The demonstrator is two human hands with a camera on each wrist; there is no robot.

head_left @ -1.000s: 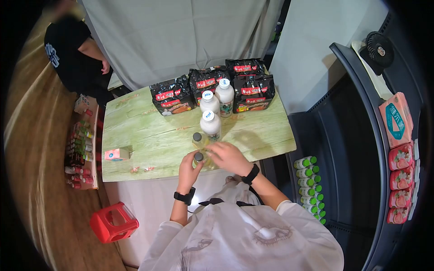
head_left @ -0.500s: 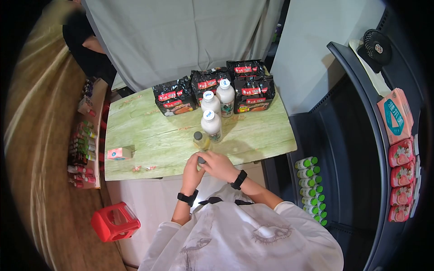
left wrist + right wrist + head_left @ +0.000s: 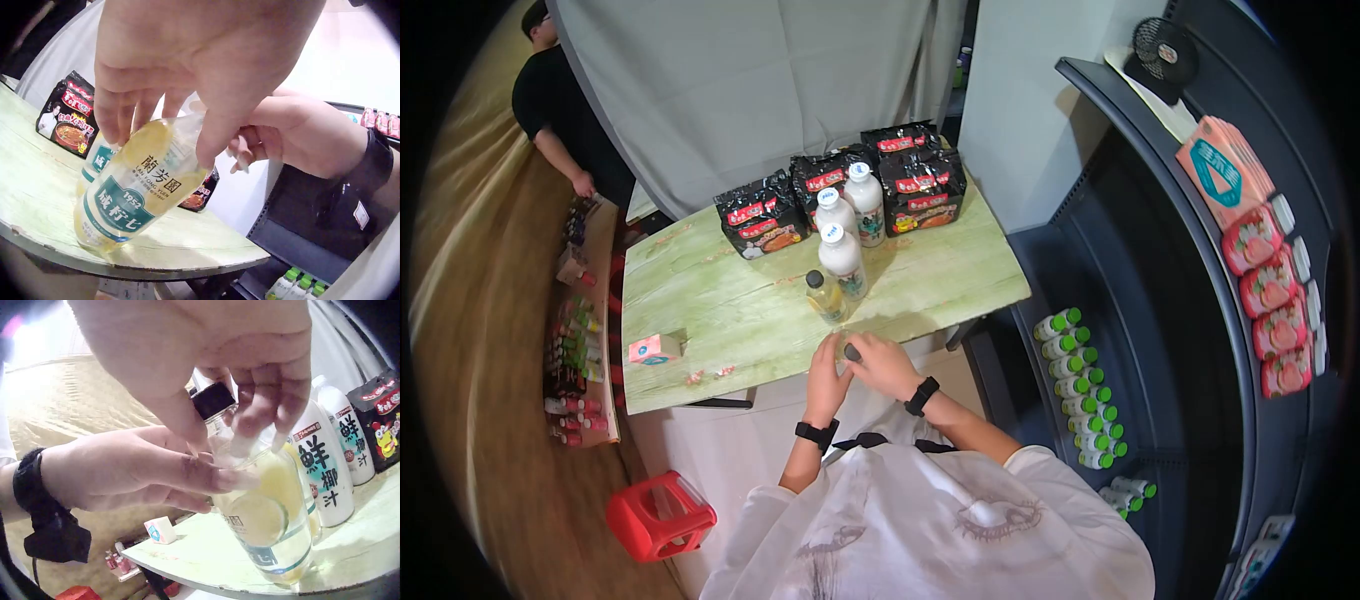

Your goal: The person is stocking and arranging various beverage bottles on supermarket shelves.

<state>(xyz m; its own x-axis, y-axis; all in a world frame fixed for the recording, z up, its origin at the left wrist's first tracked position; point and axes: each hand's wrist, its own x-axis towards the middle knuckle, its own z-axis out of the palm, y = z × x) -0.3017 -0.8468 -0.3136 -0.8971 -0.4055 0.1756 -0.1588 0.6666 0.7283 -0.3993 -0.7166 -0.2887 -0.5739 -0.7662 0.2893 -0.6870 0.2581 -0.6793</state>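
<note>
A clear plastic bottle of lemon drink [image 3: 134,194] with a teal label and lemon slices inside leans at the table's near edge. My left hand [image 3: 828,380] grips its upper body between thumb and fingers. Just under the black cap [image 3: 213,400], my right hand [image 3: 887,368] pinches the neck. In the head view the hands hide most of this bottle. A second lemon drink bottle [image 3: 825,297] stands upright right beyond it. Behind that are white coconut drink bottles [image 3: 841,262], and black noodle packs [image 3: 762,217] line the back of the table.
A small pink and white carton [image 3: 654,349] sits on the table's left side. At right, dark shelves hold green-capped bottles [image 3: 1090,400] and pink strawberry packs [image 3: 1268,285]. A red stool [image 3: 662,515] is on the floor at left; a person [image 3: 570,110] stands behind.
My right hand, a blur beside the bottle one second ago, has come onto its neck. The held bottle now leans closer to me, and the head view has shifted.
</note>
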